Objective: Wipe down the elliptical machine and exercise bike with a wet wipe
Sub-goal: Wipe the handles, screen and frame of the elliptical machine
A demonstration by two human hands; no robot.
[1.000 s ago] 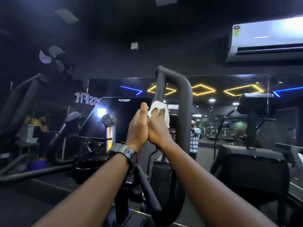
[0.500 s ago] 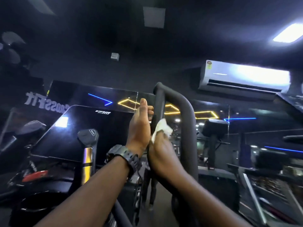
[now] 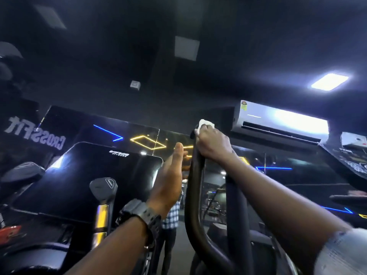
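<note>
White wet wipe (image 3: pixel 205 124) is bunched under my right hand (image 3: pixel 213 144), whose fingers curl round it and the top bend of the elliptical's dark handlebar (image 3: pixel 195 187). My left hand (image 3: pixel 170 183) (watch (image 3: pixel 143 215) on that wrist) hangs just beside the bar, fingers straight, holding nothing.

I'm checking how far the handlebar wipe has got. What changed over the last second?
The right hand slid the wipe up the handlebar to its top bend, still gripping the wipe around the bar. The left hand stayed beside the bar below it, fingers straight, holding nothing. The head camera tilted upward. The watch remains on the left wrist.
</note>
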